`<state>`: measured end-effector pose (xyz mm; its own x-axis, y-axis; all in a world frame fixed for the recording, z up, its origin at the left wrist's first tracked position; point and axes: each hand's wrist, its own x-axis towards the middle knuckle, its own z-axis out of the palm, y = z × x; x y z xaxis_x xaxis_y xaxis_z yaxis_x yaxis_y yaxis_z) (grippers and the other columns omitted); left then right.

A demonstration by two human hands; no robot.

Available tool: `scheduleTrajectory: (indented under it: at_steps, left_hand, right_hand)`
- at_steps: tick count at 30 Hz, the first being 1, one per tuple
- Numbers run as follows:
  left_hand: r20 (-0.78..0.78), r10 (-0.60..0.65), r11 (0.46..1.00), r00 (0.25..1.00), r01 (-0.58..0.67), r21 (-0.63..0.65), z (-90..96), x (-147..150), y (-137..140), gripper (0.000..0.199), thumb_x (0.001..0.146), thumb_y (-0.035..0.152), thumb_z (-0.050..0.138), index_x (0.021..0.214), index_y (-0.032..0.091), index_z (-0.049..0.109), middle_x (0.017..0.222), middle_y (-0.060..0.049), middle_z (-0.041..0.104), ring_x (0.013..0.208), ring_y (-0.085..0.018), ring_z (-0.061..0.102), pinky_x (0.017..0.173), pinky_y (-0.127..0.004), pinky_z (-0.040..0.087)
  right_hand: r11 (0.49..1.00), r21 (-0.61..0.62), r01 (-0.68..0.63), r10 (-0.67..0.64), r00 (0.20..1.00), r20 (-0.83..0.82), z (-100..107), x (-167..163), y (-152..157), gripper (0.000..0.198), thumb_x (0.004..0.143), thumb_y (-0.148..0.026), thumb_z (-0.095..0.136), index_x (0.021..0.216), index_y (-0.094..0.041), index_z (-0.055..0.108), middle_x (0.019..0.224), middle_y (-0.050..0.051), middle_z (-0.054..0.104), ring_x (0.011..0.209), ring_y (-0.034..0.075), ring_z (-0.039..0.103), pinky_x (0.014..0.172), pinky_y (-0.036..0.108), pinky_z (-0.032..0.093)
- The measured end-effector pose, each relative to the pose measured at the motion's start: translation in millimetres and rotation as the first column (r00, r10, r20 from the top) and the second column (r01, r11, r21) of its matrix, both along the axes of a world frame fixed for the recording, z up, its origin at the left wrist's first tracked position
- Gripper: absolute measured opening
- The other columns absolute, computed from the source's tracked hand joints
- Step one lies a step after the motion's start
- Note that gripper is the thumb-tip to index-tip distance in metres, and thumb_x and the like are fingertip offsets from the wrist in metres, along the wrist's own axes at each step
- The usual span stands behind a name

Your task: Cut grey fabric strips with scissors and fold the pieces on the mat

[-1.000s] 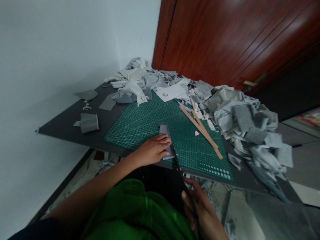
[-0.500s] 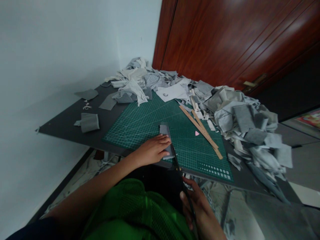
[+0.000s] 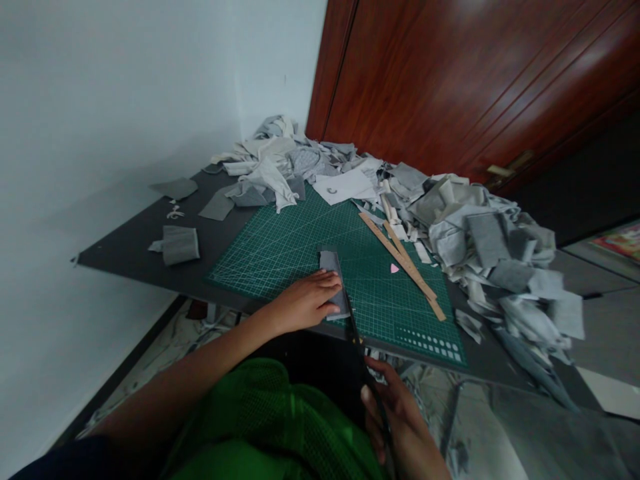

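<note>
My left hand (image 3: 311,300) lies flat, fingers stretched out, on a narrow grey strip of fabric (image 3: 329,263) near the front edge of the green cutting mat (image 3: 300,240). Part of the strip is hidden under the fingers. My right hand (image 3: 397,417) is closed round the dark handles of a pair of scissors (image 3: 356,337), just in front of the table edge. The blades point away from me and run along the strip's right edge, close to my left fingertips.
Two wooden rulers (image 3: 400,257) lie crossed on the mat's right side, with a small pink chalk-like piece (image 3: 394,268) beside them. Heaps of grey and white fabric scraps (image 3: 487,233) cover the back and right. Loose grey pieces (image 3: 180,245) lie left on the dark table (image 3: 135,260).
</note>
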<state>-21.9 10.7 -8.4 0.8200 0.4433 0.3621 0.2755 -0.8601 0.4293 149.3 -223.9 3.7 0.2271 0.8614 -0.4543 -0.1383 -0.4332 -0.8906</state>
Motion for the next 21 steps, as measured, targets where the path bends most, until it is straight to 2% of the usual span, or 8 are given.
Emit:
scheduleTrajectory:
  at_steps: [5,8,10,12,14,15,18,21]
  left_hand:
    - [-0.019,0.009,1.0,1.0,-0.008,0.021,2.5,0,-2,0.035,0.099,0.026,0.063,0.133,0.017,0.06,0.144,-0.009,0.061,0.144,-0.024,0.049,0.126,-0.043,0.032]
    - [-0.043,0.023,0.999,0.999,-0.021,0.047,3.6,0,-4,0.035,0.101,0.026,0.058,0.135,0.019,0.06,0.146,-0.007,0.06,0.147,-0.024,0.045,0.127,-0.043,0.031]
    - [-0.069,0.05,0.996,0.996,-0.045,0.074,3.5,-1,-6,0.036,0.102,0.027,0.056,0.137,0.02,0.061,0.15,-0.007,0.057,0.151,-0.027,0.038,0.127,-0.046,0.03]
    - [-0.098,0.081,0.992,0.992,-0.071,0.1,3.2,-1,-7,0.039,0.102,0.028,0.055,0.139,0.021,0.06,0.155,-0.009,0.052,0.155,-0.029,0.032,0.127,-0.048,0.029]
    - [-0.124,0.093,0.99,0.988,-0.078,0.118,3.2,-2,-7,0.04,0.102,0.029,0.054,0.141,0.021,0.06,0.157,-0.009,0.049,0.155,-0.031,0.03,0.127,-0.05,0.028]
    - [-0.131,0.09,0.99,0.987,-0.073,0.124,3.5,-2,-7,0.04,0.103,0.029,0.053,0.141,0.022,0.059,0.157,-0.009,0.049,0.155,-0.031,0.031,0.127,-0.05,0.027]
    - [-0.128,0.078,0.99,0.989,-0.061,0.127,6.5,-1,-9,0.041,0.102,0.028,0.054,0.143,0.02,0.056,0.153,-0.009,0.052,0.152,-0.03,0.035,0.127,-0.049,0.027]
    - [-0.096,0.07,0.994,0.993,-0.061,0.086,11.7,-2,-11,0.047,0.098,0.027,0.06,0.143,0.019,0.051,0.146,-0.011,0.058,0.146,-0.03,0.042,0.122,-0.048,0.034]
  right_hand:
    - [0.997,-0.027,0.072,-0.075,0.989,-0.126,11,-4,1,0.066,0.083,-0.063,0.078,0.13,-0.024,0.054,0.062,-0.011,0.051,0.038,0.005,0.037,0.032,0.014,0.031]
    - [0.979,-0.032,0.203,-0.205,0.957,-0.206,9,-7,-2,0.07,0.078,-0.063,0.082,0.129,-0.026,0.052,0.065,-0.01,0.055,0.037,0.005,0.036,0.031,0.014,0.03]
    - [0.941,0.008,0.339,-0.329,0.92,-0.214,4,-8,-5,0.069,0.077,-0.061,0.084,0.127,-0.028,0.051,0.069,-0.01,0.056,0.039,0.005,0.041,0.032,0.015,0.032]
    - [0.879,0.072,0.472,-0.447,0.866,-0.222,-1,-8,-8,0.061,0.079,-0.059,0.084,0.123,-0.03,0.052,0.072,-0.01,0.056,0.044,0.007,0.047,0.036,0.016,0.037]
    - [0.827,0.121,0.549,-0.514,0.825,-0.233,-4,-7,-12,0.058,0.08,-0.057,0.084,0.122,-0.032,0.052,0.075,-0.009,0.057,0.049,0.008,0.052,0.039,0.017,0.042]
    - [0.821,0.131,0.556,-0.518,0.821,-0.238,-5,-6,-14,0.06,0.08,-0.057,0.084,0.123,-0.032,0.051,0.076,-0.009,0.058,0.049,0.008,0.052,0.039,0.017,0.042]
    - [0.874,0.104,0.475,-0.442,0.865,-0.239,-4,-4,-19,0.07,0.077,-0.058,0.086,0.13,-0.033,0.048,0.075,-0.008,0.061,0.043,0.008,0.049,0.034,0.017,0.039]
    - [0.939,0.062,0.338,-0.316,0.921,-0.228,1,-5,-17,0.071,0.078,-0.056,0.086,0.132,-0.031,0.049,0.069,-0.008,0.06,0.039,0.007,0.045,0.032,0.016,0.038]
